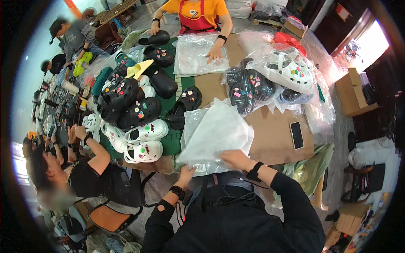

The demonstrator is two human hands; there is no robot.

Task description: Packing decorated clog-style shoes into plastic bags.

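Note:
A clear plastic bag [190, 126] lies flat on the table in front of me, with a white sheet [219, 130] on or inside it; I cannot tell which. My left hand [184, 176] is closed at the bag's near left corner, beside a small printed label. Closed fingers of my right hand [237, 160] grip the bag's near right part, where the sheet's edge also runs. Just beyond the bag rests a pair of black clogs [185, 105] with colourful charms.
White clogs [144, 151] and black clogs [139, 113] are heaped at left. Bagged clogs [253, 86] and a phone [297, 135] lie at right. Across the table a person in a red apron [195, 19] touches stacked plastic bags [196, 55]. Another person [101, 168] sits at left.

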